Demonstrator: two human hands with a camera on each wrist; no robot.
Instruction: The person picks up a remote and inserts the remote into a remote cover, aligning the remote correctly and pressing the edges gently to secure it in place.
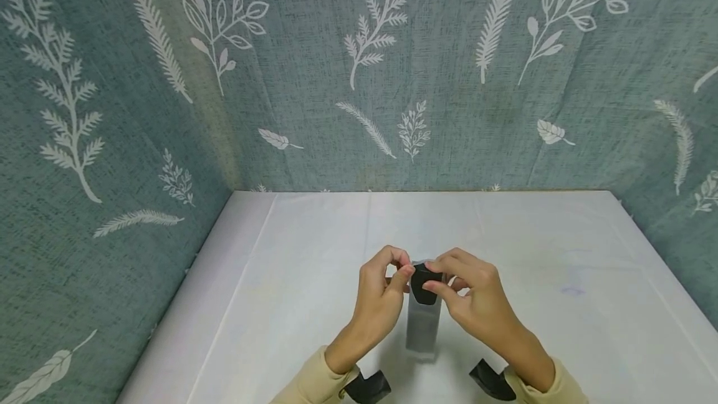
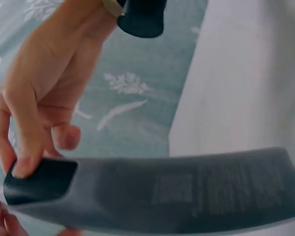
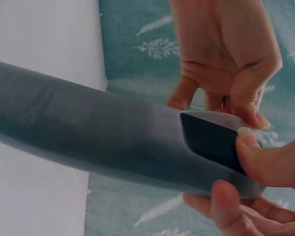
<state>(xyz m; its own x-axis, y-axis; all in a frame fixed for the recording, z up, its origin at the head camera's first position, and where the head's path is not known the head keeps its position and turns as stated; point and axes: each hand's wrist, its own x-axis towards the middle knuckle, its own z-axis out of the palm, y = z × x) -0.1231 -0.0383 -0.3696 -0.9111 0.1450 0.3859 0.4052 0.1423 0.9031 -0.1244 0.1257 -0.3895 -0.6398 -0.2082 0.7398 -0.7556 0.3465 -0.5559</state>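
Observation:
A tall grey bottle (image 1: pixel 422 332) with a black cap (image 1: pixel 424 293) stands between both hands, its cap end away from the person. Thumb and fingertips of the left hand (image 1: pixel 380 295) pinch the left edge of the cap end. From the other side, the right hand (image 1: pixel 478 295) holds the cap end, its thumb across the black part. Small print covers the bottle's side (image 2: pixel 174 189) in the left wrist view. There, a thumb presses on the black cap (image 2: pixel 44 183). Close up in the right wrist view, the right thumb (image 3: pixel 265 160) touches the cap's black face (image 3: pixel 211 140).
A white-covered table (image 1: pixel 303 267) lies under the hands. Green leaf-patterned cloth (image 1: pixel 314 136) rises behind it and on both sides. Black curved pieces (image 1: pixel 368 386) sit at the wrists, by the light yellow sleeves (image 1: pixel 314 382).

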